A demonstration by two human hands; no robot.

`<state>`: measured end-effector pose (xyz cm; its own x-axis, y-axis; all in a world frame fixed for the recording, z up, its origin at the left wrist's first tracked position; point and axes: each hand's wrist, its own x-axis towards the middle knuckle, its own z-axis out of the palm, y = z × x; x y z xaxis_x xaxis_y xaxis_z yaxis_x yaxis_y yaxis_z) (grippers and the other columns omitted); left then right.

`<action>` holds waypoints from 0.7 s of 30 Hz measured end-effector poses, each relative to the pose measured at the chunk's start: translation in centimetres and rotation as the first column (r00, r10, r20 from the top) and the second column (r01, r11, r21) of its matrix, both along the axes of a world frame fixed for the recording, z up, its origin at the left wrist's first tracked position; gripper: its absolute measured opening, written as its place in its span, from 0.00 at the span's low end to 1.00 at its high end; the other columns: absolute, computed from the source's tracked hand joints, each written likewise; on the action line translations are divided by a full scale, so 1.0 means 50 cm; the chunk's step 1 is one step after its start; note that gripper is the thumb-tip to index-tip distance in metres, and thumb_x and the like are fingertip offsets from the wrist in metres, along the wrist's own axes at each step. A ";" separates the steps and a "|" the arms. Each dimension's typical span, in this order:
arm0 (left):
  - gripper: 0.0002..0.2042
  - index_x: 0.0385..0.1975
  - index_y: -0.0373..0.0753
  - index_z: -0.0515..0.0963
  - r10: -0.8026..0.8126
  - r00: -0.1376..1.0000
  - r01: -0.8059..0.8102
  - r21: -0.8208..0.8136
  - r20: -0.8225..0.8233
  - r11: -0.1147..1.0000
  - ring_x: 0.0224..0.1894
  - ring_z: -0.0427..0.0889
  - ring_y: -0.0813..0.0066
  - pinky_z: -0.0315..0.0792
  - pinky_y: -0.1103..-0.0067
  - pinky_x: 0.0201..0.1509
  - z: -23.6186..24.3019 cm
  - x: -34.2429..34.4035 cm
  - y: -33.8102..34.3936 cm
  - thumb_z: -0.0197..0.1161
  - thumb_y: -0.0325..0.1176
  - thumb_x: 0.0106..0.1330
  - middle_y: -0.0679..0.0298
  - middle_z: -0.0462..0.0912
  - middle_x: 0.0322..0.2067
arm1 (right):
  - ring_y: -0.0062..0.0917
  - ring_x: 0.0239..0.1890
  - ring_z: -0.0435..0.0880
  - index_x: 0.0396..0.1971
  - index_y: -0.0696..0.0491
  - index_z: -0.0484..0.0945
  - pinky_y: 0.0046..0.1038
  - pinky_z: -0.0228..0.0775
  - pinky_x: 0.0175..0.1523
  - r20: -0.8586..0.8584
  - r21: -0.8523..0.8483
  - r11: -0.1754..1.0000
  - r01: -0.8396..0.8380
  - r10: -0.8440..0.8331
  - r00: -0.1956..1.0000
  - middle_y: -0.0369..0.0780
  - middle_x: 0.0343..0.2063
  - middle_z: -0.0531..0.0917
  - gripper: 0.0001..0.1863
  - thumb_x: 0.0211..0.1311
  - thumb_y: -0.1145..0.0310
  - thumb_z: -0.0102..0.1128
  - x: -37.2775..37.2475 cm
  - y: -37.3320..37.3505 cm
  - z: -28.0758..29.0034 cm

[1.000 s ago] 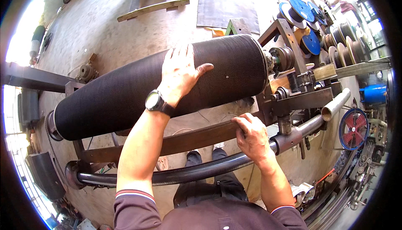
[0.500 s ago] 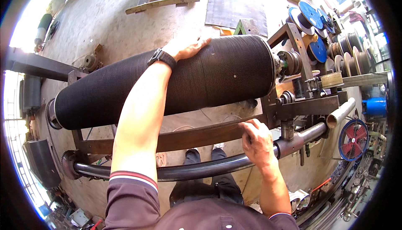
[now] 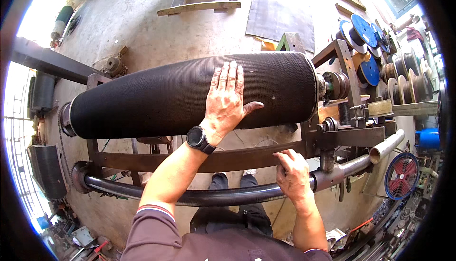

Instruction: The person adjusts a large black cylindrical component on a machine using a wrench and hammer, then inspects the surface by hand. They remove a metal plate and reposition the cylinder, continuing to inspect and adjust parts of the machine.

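A long black, finely ridged roller (image 3: 171,97), slightly narrower at its left end, lies across a steel frame. My left hand (image 3: 225,99) rests flat on the roller right of its middle, fingers stretched upward and thumb out to the right. My right hand (image 3: 292,175) is low at the right, just beside the flat steel bar (image 3: 242,156), its fingers curled; whether they pinch anything is too small to tell. Below both runs a bowed, shiny black tube (image 3: 204,195), with a sprocket and chain (image 3: 76,175) at its left end.
Wire spools, several blue-flanged (image 3: 363,30), stand at the upper right. A red-bladed fan (image 3: 401,175) and a steel pipe (image 3: 384,147) are at the right. A low wooden-barred stand (image 3: 199,6) and a grey sheet (image 3: 278,16) lie beyond the roller. Dark spare rollers (image 3: 47,166) stand at the left.
Half a second ago my left hand reached over the roller's top; now it lies nearer me on the front face. My right hand stays beside the bar, fingers still curled.
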<state>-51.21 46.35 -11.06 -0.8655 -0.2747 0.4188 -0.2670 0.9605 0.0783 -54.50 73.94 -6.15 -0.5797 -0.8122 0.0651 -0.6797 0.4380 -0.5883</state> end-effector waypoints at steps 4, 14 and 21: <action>0.54 0.68 0.20 0.64 0.016 0.996 -0.017 0.010 0.093 1.000 0.73 0.65 0.44 0.54 0.59 0.79 0.012 -0.039 -0.024 0.44 0.75 0.66 0.36 0.68 0.67 | 0.43 0.38 0.82 0.43 0.54 0.84 0.39 0.77 0.45 -0.017 0.007 0.999 -0.031 0.031 0.999 0.43 0.37 0.84 0.20 0.47 0.84 0.60 0.001 -0.023 0.001; 0.46 0.62 0.25 0.71 -0.068 0.965 -0.030 0.370 0.251 0.929 0.64 0.75 0.44 0.66 0.60 0.70 0.031 -0.120 -0.121 0.43 0.72 0.72 0.36 0.76 0.59 | 0.39 0.39 0.83 0.44 0.54 0.82 0.37 0.76 0.48 -0.020 0.019 0.992 -0.122 0.123 0.992 0.42 0.38 0.83 0.20 0.47 0.79 0.67 0.017 -0.019 -0.008; 0.40 0.56 0.34 0.80 -0.231 0.875 -0.069 0.583 0.425 0.810 0.59 0.80 0.44 0.72 0.60 0.63 0.071 -0.182 -0.173 0.40 0.70 0.74 0.41 0.82 0.55 | 0.41 0.38 0.83 0.44 0.54 0.83 0.39 0.77 0.46 0.003 -0.002 0.998 -0.068 0.068 0.998 0.43 0.38 0.83 0.21 0.46 0.84 0.61 0.028 0.012 -0.004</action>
<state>-60.32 37.68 -7.53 -0.9390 -0.2483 -0.2379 -0.3376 0.7973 0.5003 -53.09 74.53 -6.37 -0.5234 -0.8496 0.0654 -0.7063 0.3896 -0.5911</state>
